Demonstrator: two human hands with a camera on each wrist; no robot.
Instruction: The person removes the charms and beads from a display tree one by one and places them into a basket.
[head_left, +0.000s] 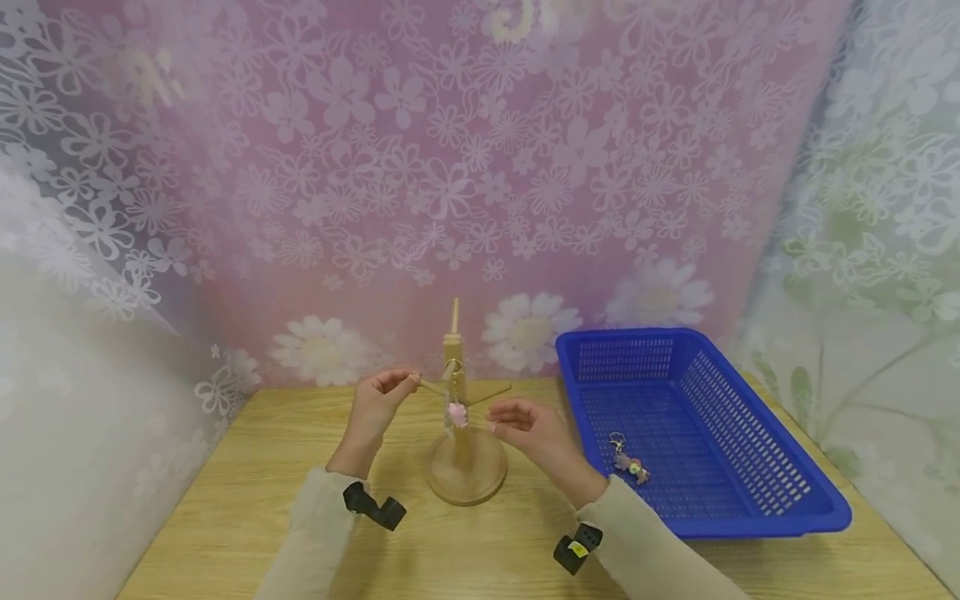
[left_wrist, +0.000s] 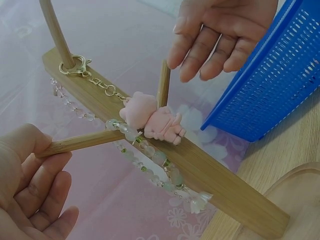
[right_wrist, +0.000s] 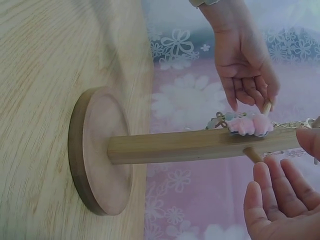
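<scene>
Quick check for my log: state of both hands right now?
Left hand: closed, pinching the end of a wooden peg.
Right hand: open, holding nothing.

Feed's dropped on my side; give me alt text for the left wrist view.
The left hand pinches the end of a wooden peg; a pale beaded strand hangs near where that peg meets the post. A pink figure charm hangs by a gold ring around an upper peg. At top, the right hand is by another peg's tip, with a blue basket at right.
</scene>
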